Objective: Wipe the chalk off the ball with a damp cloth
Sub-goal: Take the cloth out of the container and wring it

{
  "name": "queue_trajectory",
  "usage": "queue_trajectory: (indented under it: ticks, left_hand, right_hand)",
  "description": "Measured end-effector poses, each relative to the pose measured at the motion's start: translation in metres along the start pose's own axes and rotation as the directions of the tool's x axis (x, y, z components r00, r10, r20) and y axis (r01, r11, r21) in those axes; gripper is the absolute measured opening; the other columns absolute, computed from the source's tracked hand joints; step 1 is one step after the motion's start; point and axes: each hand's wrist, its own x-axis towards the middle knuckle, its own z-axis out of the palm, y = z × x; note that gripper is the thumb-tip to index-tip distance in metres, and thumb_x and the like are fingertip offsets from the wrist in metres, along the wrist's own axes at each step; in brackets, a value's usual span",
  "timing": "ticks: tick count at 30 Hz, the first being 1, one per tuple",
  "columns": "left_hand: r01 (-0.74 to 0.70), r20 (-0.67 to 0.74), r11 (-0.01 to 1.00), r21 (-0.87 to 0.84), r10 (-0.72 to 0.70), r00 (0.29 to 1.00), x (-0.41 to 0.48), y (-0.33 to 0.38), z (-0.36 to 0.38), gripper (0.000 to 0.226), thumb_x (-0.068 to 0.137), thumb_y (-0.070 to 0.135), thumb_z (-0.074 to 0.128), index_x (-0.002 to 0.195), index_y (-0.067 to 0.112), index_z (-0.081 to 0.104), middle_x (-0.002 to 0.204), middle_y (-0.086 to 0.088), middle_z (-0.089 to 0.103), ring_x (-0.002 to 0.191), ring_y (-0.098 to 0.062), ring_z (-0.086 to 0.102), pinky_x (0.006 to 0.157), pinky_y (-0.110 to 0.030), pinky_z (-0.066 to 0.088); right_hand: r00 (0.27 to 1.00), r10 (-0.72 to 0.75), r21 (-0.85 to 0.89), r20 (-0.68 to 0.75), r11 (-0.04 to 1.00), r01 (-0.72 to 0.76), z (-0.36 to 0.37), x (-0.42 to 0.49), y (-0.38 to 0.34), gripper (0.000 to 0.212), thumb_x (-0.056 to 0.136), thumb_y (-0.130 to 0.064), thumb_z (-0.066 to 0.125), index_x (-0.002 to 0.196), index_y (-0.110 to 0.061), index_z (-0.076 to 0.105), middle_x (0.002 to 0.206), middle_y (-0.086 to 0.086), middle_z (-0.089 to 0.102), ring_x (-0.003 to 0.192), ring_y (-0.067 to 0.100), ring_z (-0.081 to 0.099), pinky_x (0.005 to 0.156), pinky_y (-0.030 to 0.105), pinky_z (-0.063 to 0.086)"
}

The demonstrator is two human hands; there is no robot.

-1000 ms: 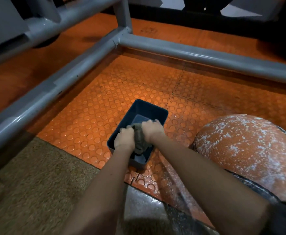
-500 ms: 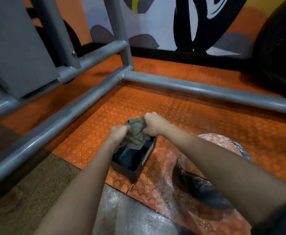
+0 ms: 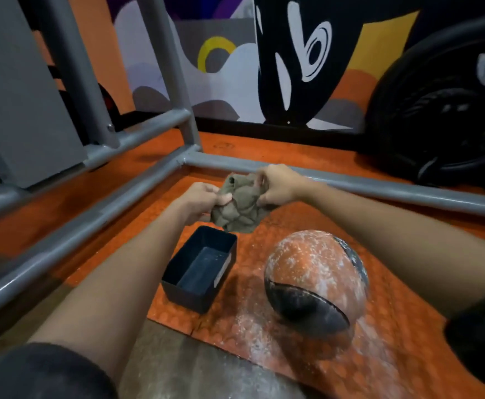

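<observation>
**A:** Where does it stand?

**B:** Both hands hold the cloth [image 3: 240, 210] up in the air, above the far end of the tub [image 3: 201, 269]. The left hand [image 3: 204, 197] has its fingers curled, pinching one edge. The right hand [image 3: 278, 184] pinches the other edge between thumb and fingers. The cloth hangs bunched between them.

**A:** And the ball [image 3: 313, 269]?

**B:** It sits on the mat [image 3: 394, 341], just right of the tub and apart from it, with nobody touching it. Chalk [image 3: 301, 251] speckles its whole orange top.

**A:** What could go wrong?

**B:** The ball is round and free, so I'd expect a one-sided wipe to roll it. It could bump the tub or run through the loose chalk on the mat and pick it up again. One hand probably has to steady it. I can't tell how wet the cloth is. If it is soaked, it may smear the chalk into paste rather than lift it. A stray elbow could also tip the tub.

**A:** Counts?

**B:** One cloth, one ball, one tub, one mat and two hands. There is also one grey tube frame [image 3: 91, 223] and one black disc [image 3: 443, 119] at the back right.
</observation>
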Motion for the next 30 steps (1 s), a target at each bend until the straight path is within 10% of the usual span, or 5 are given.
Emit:
queue_trajectory:
  ticks: [16, 23, 30]
  left_hand:
    - [-0.253, 0.151, 0.787, 0.563, 0.202, 0.968, -0.158, 0.030, 0.059, 0.018, 0.088, 0.026, 0.067, 0.088, 0.011, 0.056, 0.081, -0.004, 0.062, 0.067, -0.013, 0.059, 0.054, -0.027, 0.050]
    - [-0.443, 0.192, 0.690, 0.572, 0.412, 0.891, -0.220, 0.103, 0.093, 0.017, 0.091, 0.028, 0.062, 0.092, 0.010, 0.061, 0.073, -0.002, 0.060, 0.060, -0.012, 0.057, 0.051, -0.023, 0.047]
    - [-0.511, 0.168, 0.721, 0.468, 0.495, 0.852, -0.248, 0.093, 0.098, 0.017, 0.094, 0.019, 0.057, 0.077, 0.018, 0.059, 0.072, 0.000, 0.060, 0.058, -0.010, 0.055, 0.049, -0.021, 0.044]
  right_hand:
    - [0.991, 0.065, -0.136, -0.118, 0.987, -0.081, -0.030, -0.194, -0.025, 0.023, 0.069, -0.019, 0.077, 0.078, -0.017, 0.057, 0.066, -0.009, 0.051, 0.070, 0.015, 0.050, 0.049, 0.021, 0.035]
    - [0.950, 0.131, -0.160, -0.283, 0.970, -0.181, -0.102, -0.273, -0.027, 0.023, 0.071, -0.020, 0.078, 0.083, -0.014, 0.060, 0.081, 0.001, 0.058, 0.077, 0.018, 0.054, 0.066, 0.027, 0.042]
    - [0.920, 0.162, -0.100, -0.357, 0.972, -0.210, -0.103, -0.311, -0.026, 0.026, 0.070, -0.019, 0.081, 0.068, -0.017, 0.055, 0.070, -0.007, 0.052, 0.064, 0.008, 0.048, 0.051, 0.018, 0.034]
